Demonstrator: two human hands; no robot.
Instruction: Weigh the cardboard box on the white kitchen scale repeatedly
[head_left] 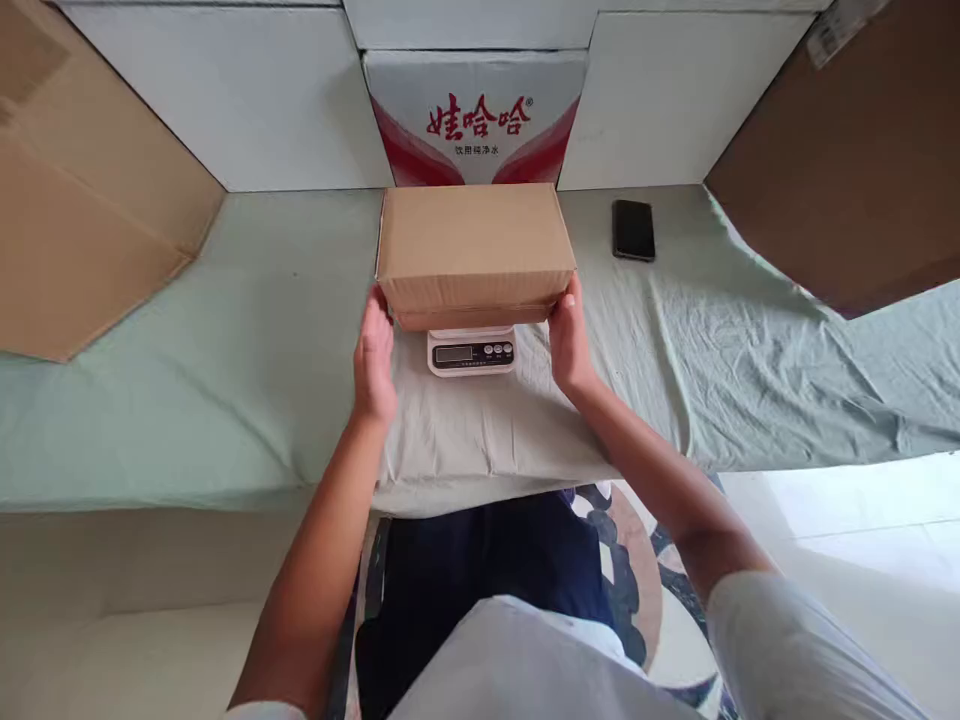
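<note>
A closed brown cardboard box [476, 232] is at the middle of the cloth-covered table, over a small white digital scale [472, 352]. Only the front of the scale shows, with its display and several buttons; the box hides the rest, so I cannot tell whether the two touch. My left hand [375, 350] is against the box's left front corner, its fingers partly behind the side. At the right front corner, my right hand [568, 335] presses in with its fingers along that side. Between them, both hands hold the box level.
A black phone-like device [634, 230] lies right of the box. Behind stands a white and red carton [474, 120] with Chinese lettering, in a row of white boxes. Large brown cardboard panels [97, 190] flank both sides. The pale green cloth [300, 400] hangs over the front edge.
</note>
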